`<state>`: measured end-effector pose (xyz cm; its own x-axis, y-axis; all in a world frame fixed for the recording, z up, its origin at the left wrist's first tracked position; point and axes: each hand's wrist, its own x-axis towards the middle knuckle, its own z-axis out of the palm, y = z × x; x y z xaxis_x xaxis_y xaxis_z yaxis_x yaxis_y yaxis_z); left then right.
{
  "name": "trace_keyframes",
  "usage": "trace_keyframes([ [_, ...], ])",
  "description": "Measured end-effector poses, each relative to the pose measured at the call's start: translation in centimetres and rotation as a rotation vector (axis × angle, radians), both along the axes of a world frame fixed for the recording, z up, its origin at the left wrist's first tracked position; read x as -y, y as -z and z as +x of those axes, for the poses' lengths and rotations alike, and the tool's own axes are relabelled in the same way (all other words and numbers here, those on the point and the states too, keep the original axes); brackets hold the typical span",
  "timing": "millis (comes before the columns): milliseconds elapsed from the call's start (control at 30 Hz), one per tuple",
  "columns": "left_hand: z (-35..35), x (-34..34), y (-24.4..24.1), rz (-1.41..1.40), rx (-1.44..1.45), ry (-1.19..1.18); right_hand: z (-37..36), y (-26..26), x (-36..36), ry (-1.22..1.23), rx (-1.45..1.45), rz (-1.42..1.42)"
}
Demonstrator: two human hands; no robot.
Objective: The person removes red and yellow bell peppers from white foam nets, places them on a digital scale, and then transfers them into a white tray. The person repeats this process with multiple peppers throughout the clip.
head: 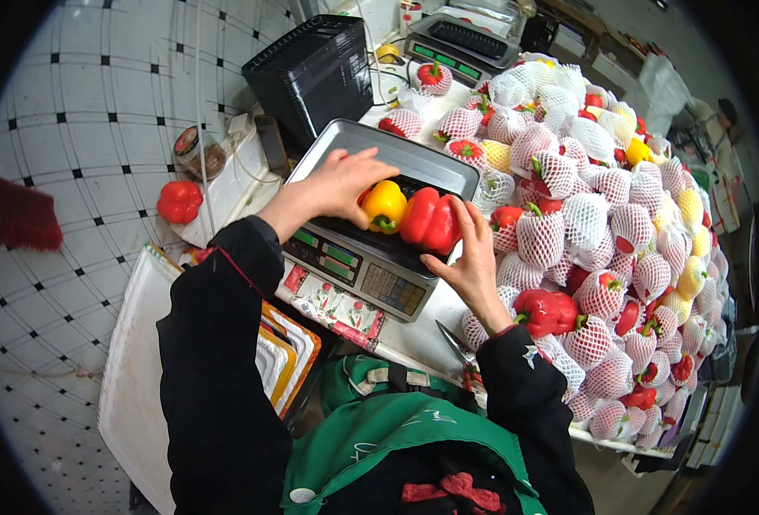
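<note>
A yellow bell pepper (384,205) and a large red bell pepper (430,221) lie side by side in a black tray (379,237) on the metal pan (412,153) of a digital scale. My left hand (346,187) cups the yellow pepper's left side, with a bit of red showing behind it. At the red pepper's right side, my right hand (466,257) has fingertips against it and the thumb by the tray's corner. The scale's keypad and green displays (339,261) face me. Below lies a patterned packet (334,308).
Many net-wrapped peppers (585,219) are heaped at the right. Stacked black trays (315,74) stand behind the scale, with a second scale (462,45) farther back. Scissors (458,347) lie near the front edge. At the left are a glass jar (202,154) and another red pepper (180,201).
</note>
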<state>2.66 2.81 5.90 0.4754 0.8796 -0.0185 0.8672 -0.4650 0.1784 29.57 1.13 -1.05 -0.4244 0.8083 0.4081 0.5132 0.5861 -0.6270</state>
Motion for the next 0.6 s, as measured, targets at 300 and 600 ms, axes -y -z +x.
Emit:
trace_keyframes([
  [300,0.4,0.1,3.5,0.102,0.007,0.095,-0.8,0.9,-0.6,0.001,-0.05,0.029],
  [600,2.9,0.9,2.7,0.356,-0.167,0.085,-0.6,1.1,-1.3,-0.007,-0.111,0.102],
])
